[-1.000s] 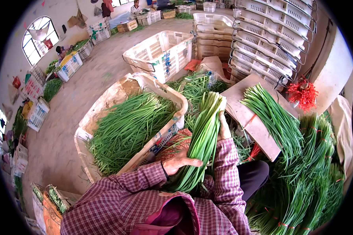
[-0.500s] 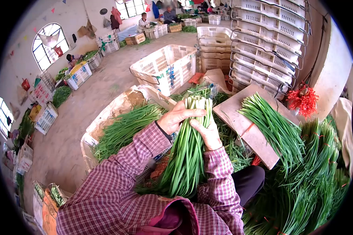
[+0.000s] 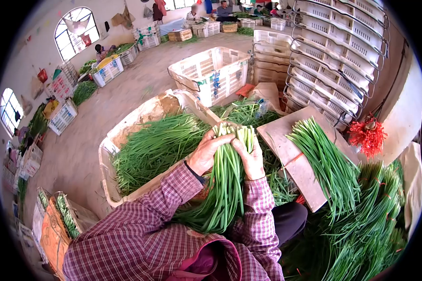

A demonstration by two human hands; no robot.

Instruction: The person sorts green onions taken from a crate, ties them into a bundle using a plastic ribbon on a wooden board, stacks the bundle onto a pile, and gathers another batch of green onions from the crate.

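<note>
A thick bunch of garlic chives [image 3: 224,187] is held upright in front of me, pale cut ends up and green leaves drooping toward my lap. My left hand [image 3: 205,152] is wrapped round its left side, and my right hand [image 3: 251,161] grips the right side. Both thumbs press on the front near the top, where the pale ends are slightly parted into two clumps. The fingers behind the bunch are hidden. To the right, another bunch of garlic chives [image 3: 321,159] lies on a tilted board [image 3: 290,161].
Left of my hands stands a crate [image 3: 109,164] of loose chives [image 3: 157,145]. Tied chives [image 3: 361,225] are heaped at right, below a hanging cluster of red ties [image 3: 368,136]. Stacked white crates [image 3: 333,61] rise behind the board. People sit among crates farther back.
The pale ends have split into two clumps, with the thumbs now closer to the middle. My view has shifted, showing more of the crate of loose chives at left.
</note>
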